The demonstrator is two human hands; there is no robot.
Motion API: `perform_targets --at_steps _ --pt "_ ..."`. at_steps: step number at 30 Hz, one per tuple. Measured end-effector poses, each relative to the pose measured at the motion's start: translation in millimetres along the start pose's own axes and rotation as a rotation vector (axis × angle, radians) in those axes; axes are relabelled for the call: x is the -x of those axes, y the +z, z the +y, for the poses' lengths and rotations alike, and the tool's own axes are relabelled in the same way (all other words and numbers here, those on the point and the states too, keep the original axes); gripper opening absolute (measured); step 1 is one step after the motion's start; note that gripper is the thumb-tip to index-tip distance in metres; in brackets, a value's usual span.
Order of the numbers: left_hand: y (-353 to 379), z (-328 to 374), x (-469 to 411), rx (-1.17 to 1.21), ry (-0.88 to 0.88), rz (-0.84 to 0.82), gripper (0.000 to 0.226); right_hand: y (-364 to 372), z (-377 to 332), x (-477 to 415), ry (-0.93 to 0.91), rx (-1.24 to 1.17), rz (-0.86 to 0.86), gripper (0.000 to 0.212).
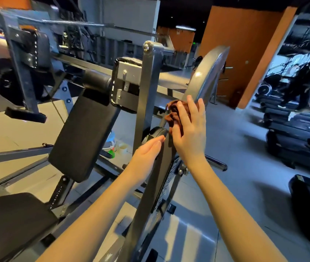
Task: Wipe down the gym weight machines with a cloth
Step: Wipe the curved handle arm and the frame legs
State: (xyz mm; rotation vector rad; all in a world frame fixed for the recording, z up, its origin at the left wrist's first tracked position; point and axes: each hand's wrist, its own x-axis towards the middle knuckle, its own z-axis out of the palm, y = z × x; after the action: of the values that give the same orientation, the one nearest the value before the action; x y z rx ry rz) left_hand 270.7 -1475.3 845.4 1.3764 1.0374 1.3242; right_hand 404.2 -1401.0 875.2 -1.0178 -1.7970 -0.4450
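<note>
Forearms (97,210) reach in from 6 o'clock. Left hand (148,152): fingers straight, tips resting on black hub (157,133), holding nothing. Right hand (188,133), at 1 o'clock from it: fingers spread near-flat, pressing the bunched brown cloth (173,113) onto grey lever (207,72).

Risks, my read:
- No real grip on the cloth, so a hard stroke could drop it.
- Lever looks pivoted, so a push could swing it and nip left fingertips at hub.
- Wadded cloth likely misses patches.
</note>
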Motion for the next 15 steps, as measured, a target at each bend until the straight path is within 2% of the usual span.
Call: perform_targets --at_steps 3,7,9,12,15 --pt "1.2 -3.5 0.3 0.036 0.008 0.007 0.029 3.2 1.8 22.3 -0.075 -0.015 -0.033 0.048" --pt "1.9 -10.7 7.7 0.016 -0.005 0.007 0.03 -3.1 4.2 3.1 -0.125 0.046 -0.022 0.046" --pt "1.2 -23.6 17.4 -0.013 -0.01 0.005 0.032 -2.8 3.9 -2.9 -0.091 0.034 -0.007 0.046" --pt "2.8 -36.8 33.7 -0.137 -0.015 -0.034 0.051 2.1 -1.5 9.4 -0.009 -0.018 0.006 0.048" --pt "2.0 -41.4 42.9 -0.305 0.015 -0.042 0.045 3.4 -1.5 31.5 -0.079 0.005 -0.046 0.048"
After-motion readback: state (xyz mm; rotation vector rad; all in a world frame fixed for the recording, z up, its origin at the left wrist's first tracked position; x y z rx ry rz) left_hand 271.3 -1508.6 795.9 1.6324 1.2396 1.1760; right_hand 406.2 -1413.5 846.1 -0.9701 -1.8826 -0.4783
